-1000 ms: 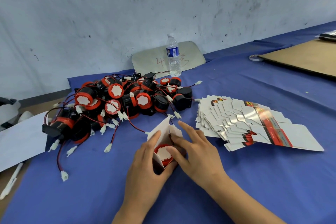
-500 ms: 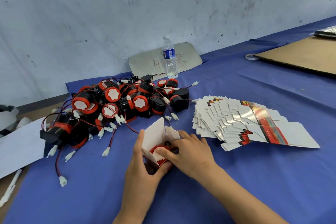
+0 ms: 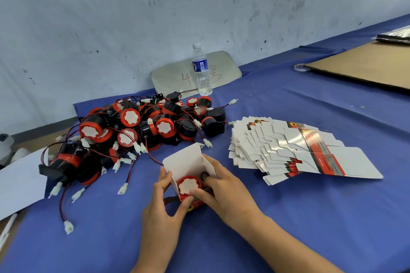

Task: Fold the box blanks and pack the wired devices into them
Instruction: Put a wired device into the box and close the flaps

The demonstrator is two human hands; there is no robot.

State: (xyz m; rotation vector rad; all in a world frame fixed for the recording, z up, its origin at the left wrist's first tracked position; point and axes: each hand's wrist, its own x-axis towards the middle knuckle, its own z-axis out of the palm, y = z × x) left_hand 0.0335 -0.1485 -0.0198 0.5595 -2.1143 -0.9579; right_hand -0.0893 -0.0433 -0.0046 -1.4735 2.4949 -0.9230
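Observation:
A small white box [image 3: 185,163] with its lid flap up stands on the blue cloth between my hands. A red-and-black wired device [image 3: 188,186] with a white face sits in its mouth. My left hand [image 3: 163,210] grips the box's left side, thumb under the front. My right hand [image 3: 224,190] curls round the right side, thumb on the device's rim. A heap of the same wired devices [image 3: 137,131] lies behind to the left. A fanned stack of flat box blanks [image 3: 295,150] lies to the right.
A water bottle [image 3: 201,71] stands at the back before a grey board [image 3: 170,75]. A brown cardboard sheet [image 3: 363,66] lies at the far right with a tape roll [image 3: 302,67] beside it. White paper [image 3: 20,182] hangs over the table's left edge.
The box has tipped so its mouth faces me, and the device's white face now shows fully. My right thumb has come onto the device's rim; my left hand has shifted lower.

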